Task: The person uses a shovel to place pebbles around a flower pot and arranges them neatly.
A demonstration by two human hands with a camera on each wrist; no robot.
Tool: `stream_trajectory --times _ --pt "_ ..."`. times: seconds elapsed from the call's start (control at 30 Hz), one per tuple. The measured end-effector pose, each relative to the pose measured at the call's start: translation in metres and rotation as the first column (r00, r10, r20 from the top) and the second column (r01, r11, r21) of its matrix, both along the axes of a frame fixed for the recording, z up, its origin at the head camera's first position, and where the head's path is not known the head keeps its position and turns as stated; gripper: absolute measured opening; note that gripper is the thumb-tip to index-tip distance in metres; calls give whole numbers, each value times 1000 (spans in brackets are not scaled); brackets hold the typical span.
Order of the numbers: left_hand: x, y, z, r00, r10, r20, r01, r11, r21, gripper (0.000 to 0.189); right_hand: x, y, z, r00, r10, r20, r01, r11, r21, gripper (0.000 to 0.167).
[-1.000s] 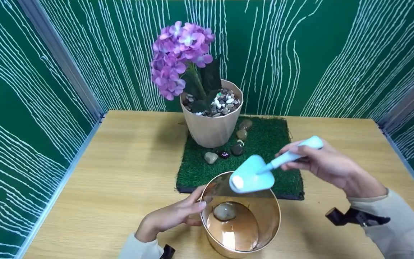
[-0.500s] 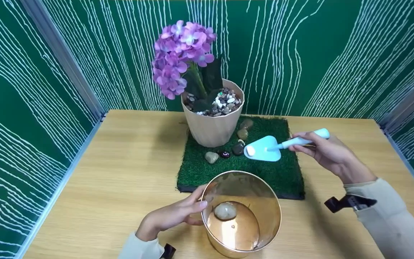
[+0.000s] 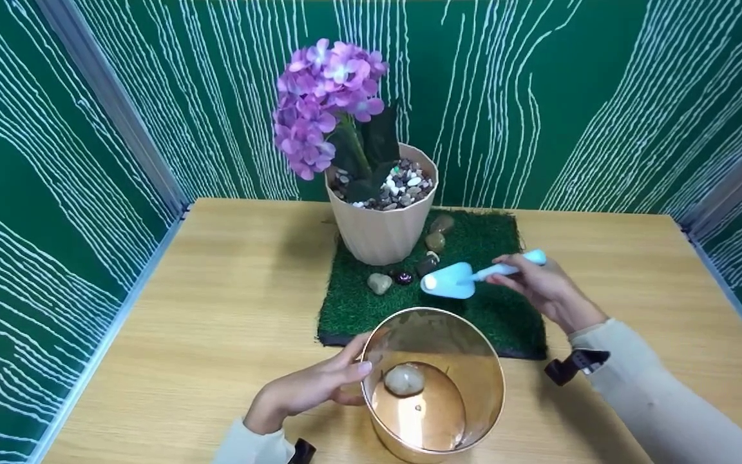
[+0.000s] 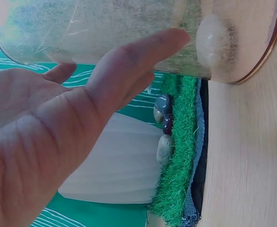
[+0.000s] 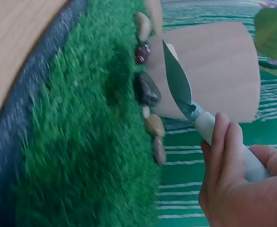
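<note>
My right hand (image 3: 542,287) grips the handle of a light blue garden trowel (image 3: 453,282), also seen edge-on in the right wrist view. A small white pebble (image 3: 430,282) lies near the trowel's tip. The blade is held above the artificial grass mat (image 3: 371,316), in front of the dark stone (image 5: 148,88). My left hand (image 3: 319,383) holds the side of an amber see-through container (image 3: 487,399), thumb near its rim and fingers around the far side. Inside it, a large pale stone (image 3: 404,380) sits on the bottom.
A pale pot (image 3: 380,232) with purple artificial flowers (image 3: 329,96) and mixed pebbles (image 3: 403,187) stands on the mat's back left. Several stones, among them a pale stone (image 3: 380,283) and a dark red one (image 3: 404,278), curve around its base. Green patterned walls enclose the table (image 3: 216,277).
The trowel with the white pebble rose from over the container to above the mat, then shifted left and slightly down. The left hand and container have stayed put.
</note>
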State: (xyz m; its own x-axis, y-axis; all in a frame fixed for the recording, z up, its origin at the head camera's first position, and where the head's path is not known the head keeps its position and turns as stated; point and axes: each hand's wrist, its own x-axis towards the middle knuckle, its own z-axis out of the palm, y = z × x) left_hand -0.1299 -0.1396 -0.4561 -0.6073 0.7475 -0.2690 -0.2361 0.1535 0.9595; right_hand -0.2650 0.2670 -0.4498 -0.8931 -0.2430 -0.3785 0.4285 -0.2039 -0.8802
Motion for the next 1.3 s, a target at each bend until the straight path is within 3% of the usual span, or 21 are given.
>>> stream_trajectory --times 0.33,0.67,1.3 --pt "-2 -1 1 1000 -13 2 13 1000 -12 84 -8 -22 -14 992 -46 115 51 998 -38 17" --pt "-2 -1 -2 1000 -25 -8 25 1000 3 84 -14 -26 -24 979 -86 186 105 990 -96 41" --pt "-3 -1 -1 1000 -24 0 24 1000 0 82 -13 -18 -23 961 -79 264 115 986 -124 40"
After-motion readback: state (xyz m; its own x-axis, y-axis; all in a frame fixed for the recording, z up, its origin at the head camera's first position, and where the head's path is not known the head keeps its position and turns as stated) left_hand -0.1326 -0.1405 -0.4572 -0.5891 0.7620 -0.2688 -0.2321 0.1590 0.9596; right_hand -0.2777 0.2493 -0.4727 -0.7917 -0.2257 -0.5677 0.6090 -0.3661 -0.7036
